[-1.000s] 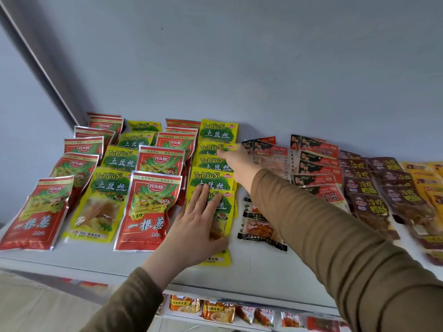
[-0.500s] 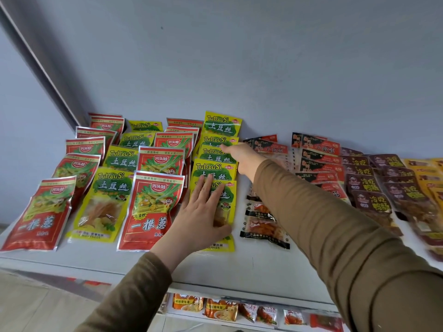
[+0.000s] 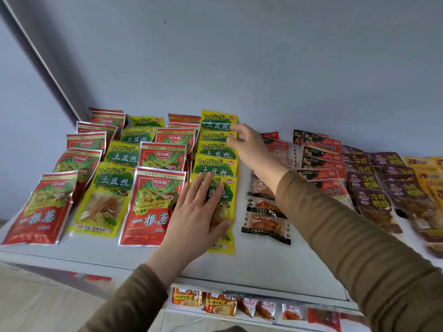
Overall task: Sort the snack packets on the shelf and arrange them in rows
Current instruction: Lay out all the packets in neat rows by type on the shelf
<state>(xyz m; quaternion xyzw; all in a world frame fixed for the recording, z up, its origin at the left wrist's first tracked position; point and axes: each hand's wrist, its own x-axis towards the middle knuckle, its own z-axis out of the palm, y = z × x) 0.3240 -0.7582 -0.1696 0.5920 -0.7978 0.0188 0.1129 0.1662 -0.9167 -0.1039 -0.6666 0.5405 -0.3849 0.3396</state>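
On front yellow packet (image 3: pixel 221 212): left hand (image 3: pixel 199 219) flat, fingers spread.

Head cam, close, looks fwd/down at shelf (image 3: pixel 134 257).

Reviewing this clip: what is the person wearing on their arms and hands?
Both arms are in long olive-brown knit sleeves with fine ribbing, reaching to the wrists. The left hand and right hand are bare: no gloves, rings, watch or markings show.
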